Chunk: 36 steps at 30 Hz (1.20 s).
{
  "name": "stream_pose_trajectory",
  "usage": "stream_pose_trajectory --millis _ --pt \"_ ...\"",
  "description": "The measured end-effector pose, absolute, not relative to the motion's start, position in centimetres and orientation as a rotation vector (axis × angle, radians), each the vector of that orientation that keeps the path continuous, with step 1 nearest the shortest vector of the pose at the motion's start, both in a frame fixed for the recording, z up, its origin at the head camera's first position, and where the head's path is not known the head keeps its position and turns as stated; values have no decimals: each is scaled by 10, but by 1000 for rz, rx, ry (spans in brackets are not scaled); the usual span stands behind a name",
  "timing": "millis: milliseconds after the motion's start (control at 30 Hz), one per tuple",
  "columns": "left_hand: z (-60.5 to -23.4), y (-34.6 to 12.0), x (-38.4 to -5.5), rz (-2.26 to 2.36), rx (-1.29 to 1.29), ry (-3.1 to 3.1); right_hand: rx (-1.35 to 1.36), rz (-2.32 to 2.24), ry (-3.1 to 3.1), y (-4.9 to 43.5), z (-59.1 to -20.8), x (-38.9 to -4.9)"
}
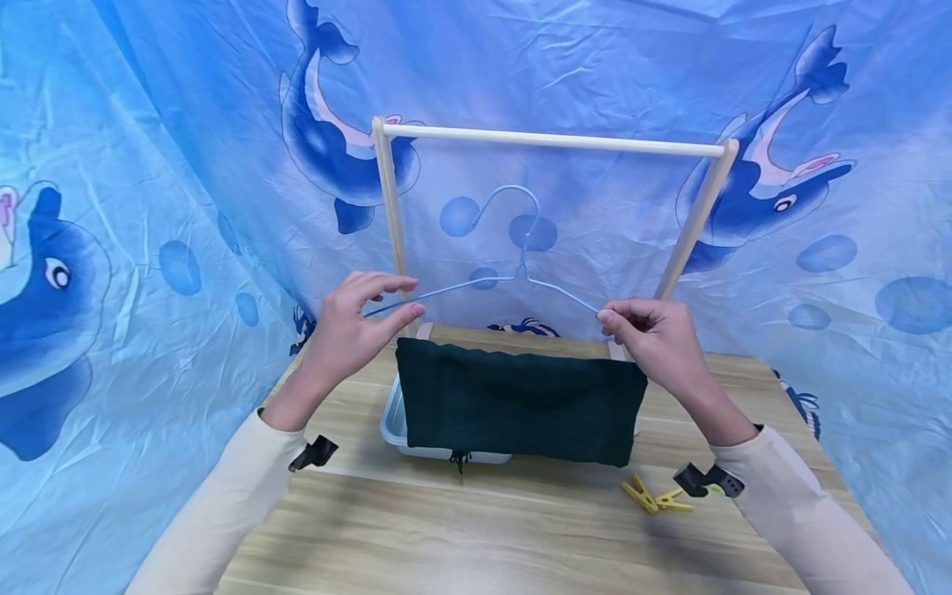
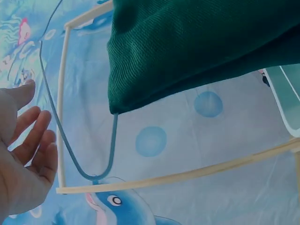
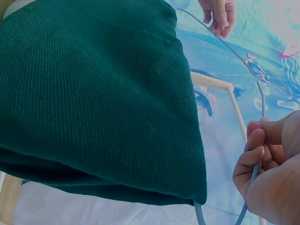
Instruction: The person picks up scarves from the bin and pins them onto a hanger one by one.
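A light blue wire hanger (image 1: 558, 289) is held up in front of me, its hook (image 1: 513, 188) pointing upward. Over its lower bar hangs a folded dark green ribbed cloth (image 1: 521, 405). My right hand (image 1: 654, 335) pinches the hanger's right shoulder between thumb and fingers; in the right wrist view the wire (image 3: 262, 101) runs through those fingers. At the left shoulder, my left hand (image 1: 357, 318) has thumb and fingers spread apart around the wire. The left wrist view shows its fingers (image 2: 33, 140) loosely bent beside the hanger (image 2: 54, 110), not gripping it.
Behind the hanger stands a rack with a white crossbar (image 1: 550, 140) and wooden posts (image 1: 697, 219). A pale blue tray (image 1: 392, 426) sits partly hidden behind the cloth. Yellow clothespins (image 1: 640, 494) lie on the wooden table (image 1: 446, 537). A blue dolphin-print curtain (image 1: 461, 66) surrounds it.
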<state>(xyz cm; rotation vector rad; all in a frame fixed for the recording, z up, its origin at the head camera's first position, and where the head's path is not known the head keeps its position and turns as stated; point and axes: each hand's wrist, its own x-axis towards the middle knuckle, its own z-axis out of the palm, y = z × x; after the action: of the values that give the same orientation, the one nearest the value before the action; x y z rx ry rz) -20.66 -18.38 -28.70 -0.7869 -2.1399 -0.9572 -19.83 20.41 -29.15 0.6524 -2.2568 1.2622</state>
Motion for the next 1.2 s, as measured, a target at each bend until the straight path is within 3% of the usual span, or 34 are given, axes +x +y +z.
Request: stream_pose_trajectory --millis 467,1200 --pt "-290 -193 -223 -1099 -701 -2421 643 1272 -2271 205 -292 -201" --pt "-297 -198 -231 -1040 -1100 -2085 686 1220 -2244 210 -279 -209"
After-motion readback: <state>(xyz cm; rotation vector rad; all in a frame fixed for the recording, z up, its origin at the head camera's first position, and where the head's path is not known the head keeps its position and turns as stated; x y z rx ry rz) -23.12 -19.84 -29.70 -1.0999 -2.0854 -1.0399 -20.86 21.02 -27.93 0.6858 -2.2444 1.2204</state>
